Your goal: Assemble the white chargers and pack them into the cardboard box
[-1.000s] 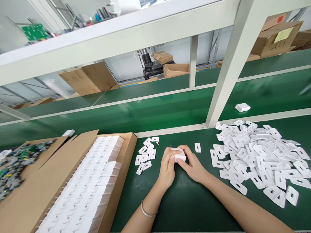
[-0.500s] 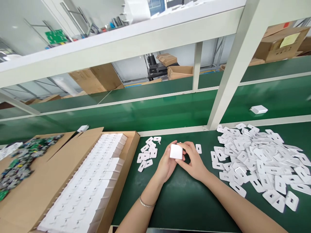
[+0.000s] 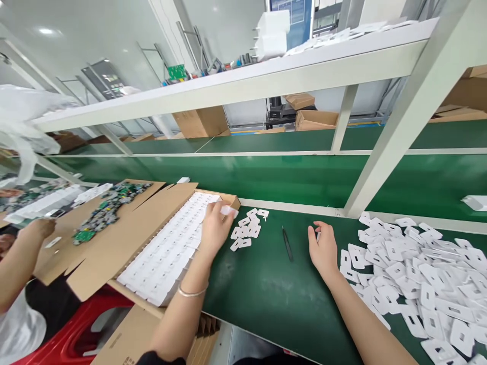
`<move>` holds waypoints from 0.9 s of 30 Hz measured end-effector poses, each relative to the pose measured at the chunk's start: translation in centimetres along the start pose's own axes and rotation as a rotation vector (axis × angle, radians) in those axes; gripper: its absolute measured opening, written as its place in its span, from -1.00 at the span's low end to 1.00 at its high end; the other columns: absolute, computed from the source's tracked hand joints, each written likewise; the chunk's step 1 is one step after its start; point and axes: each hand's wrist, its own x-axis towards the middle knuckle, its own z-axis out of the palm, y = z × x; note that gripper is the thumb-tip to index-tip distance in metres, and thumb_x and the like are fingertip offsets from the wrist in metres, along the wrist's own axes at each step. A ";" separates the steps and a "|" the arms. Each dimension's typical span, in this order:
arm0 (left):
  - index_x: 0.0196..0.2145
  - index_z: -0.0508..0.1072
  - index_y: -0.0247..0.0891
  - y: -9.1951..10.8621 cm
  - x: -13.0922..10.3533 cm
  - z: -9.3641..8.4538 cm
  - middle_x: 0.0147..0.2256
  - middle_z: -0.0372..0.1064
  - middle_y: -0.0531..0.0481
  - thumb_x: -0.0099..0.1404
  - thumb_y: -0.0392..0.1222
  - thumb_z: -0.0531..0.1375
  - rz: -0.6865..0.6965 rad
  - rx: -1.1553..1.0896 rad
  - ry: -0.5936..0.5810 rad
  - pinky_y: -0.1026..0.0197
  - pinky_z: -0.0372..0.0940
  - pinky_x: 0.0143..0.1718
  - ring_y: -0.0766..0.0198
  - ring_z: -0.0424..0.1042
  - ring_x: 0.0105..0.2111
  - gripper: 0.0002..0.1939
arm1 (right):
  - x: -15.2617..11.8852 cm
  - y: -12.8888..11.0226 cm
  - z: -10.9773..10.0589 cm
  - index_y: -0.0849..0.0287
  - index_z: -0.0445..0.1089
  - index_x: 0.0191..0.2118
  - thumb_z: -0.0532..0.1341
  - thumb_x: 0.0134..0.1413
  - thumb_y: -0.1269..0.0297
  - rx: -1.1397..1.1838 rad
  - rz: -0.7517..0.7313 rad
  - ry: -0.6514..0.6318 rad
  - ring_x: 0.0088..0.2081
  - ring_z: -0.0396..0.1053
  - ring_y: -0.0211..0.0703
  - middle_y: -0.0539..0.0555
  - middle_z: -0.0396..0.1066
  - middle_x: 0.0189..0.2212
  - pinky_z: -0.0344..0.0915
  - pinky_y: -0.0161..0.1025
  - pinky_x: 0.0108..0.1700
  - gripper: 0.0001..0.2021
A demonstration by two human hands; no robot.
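My left hand (image 3: 216, 229) is over the far right corner of a cardboard box (image 3: 236, 203), its fingers closed on a white charger housing (image 3: 230, 210). Rows of similar white housings (image 3: 163, 253) with metal prongs fill the box. On the green bench, my right hand (image 3: 323, 249) has its thumb and fingers closed around a small white slotted plate (image 3: 318, 236), mostly hidden by them. Black tweezers (image 3: 287, 243) lie between the hands. A small group of white slotted plates (image 3: 246, 229) lies beside the box.
A large heap of white slotted plates (image 3: 414, 274) covers the right of the bench. Circuit boards (image 3: 110, 210) are piled on cardboard at left, near a co-worker's arm (image 3: 23, 253). A slanting post (image 3: 384, 126) and a shelf (image 3: 243, 88) stand ahead.
My hands have separated. My left hand has carried the white housing left to the box, and my right hand has moved right onto a slotted plate. The tweezers now show; the view has turned left.
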 end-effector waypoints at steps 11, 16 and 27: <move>0.10 0.56 -0.16 -7.5 2.1 -1.6 -0.03 0.45 -0.25 0.44 -0.01 0.13 0.034 0.675 -0.350 0.02 0.31 0.05 -0.14 0.38 0.07 -0.61 | -0.1 0.0 0.4 0.17 0.38 -0.02 0.07 0.33 0.05 -0.042 -0.131 -0.025 -0.10 0.37 0.14 0.25 0.35 -0.15 0.36 0.05 -0.07 -0.67; 0.01 0.60 -0.21 -6.8 1.2 -0.9 0.13 0.28 -0.38 0.41 -0.04 0.14 -0.015 0.764 -0.302 -0.15 0.26 0.07 -0.28 0.25 0.15 -0.64 | -0.1 0.6 0.3 0.16 0.39 -0.02 0.08 0.30 0.11 -0.147 -0.138 -0.015 -0.07 0.37 0.15 0.24 0.35 -0.14 0.34 0.05 -0.04 -0.70; 0.23 0.46 -0.29 -2.5 0.3 -1.2 0.20 0.24 -0.44 0.49 -0.08 0.02 0.003 0.750 -0.238 -0.19 0.27 0.10 -0.29 0.27 0.18 -0.52 | -0.2 0.6 0.0 0.21 0.44 0.02 0.04 0.27 0.50 -0.425 -0.185 -0.134 -0.12 0.36 0.10 0.24 0.29 -0.15 0.31 -0.07 -0.11 -0.68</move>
